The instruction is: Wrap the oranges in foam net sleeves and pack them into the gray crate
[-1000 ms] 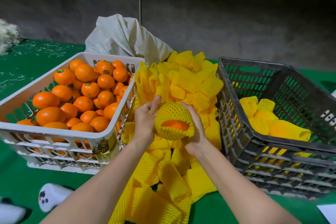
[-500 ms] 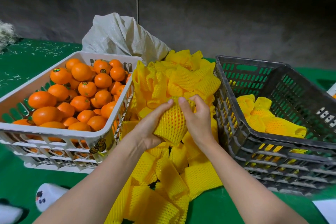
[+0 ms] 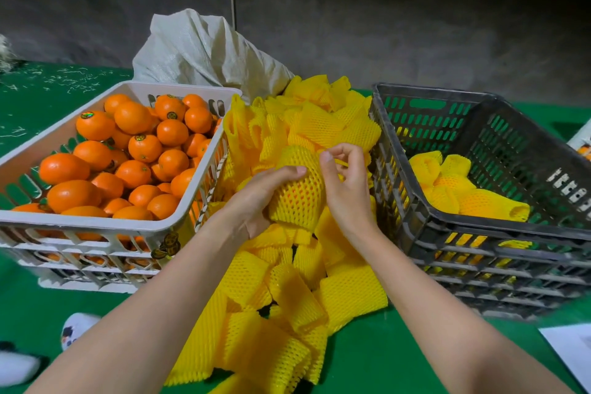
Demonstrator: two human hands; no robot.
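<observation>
An orange wrapped in a yellow foam net sleeve (image 3: 300, 192) is held between both hands above the pile of loose sleeves (image 3: 287, 291). My left hand (image 3: 259, 198) cups it from the left and below. My right hand (image 3: 343, 189) grips its right side, fingers pinching the sleeve's top edge. The orange shows only through the mesh. The white crate (image 3: 96, 224) at left holds several bare oranges (image 3: 134, 150). The gray crate (image 3: 479, 230) at right holds several wrapped oranges (image 3: 460, 192).
A pale woven sack (image 3: 204, 51) lies behind the sleeve pile. The table has a green cover (image 3: 383, 358). A white object with a dark print (image 3: 75, 328) sits at lower left. A white paper (image 3: 572, 349) lies at the lower right edge.
The open end with bare orange turned away and the sleeve now covers the fruit. My right hand moved from the sleeve's underside to its top edge. Both hands rose slightly.
</observation>
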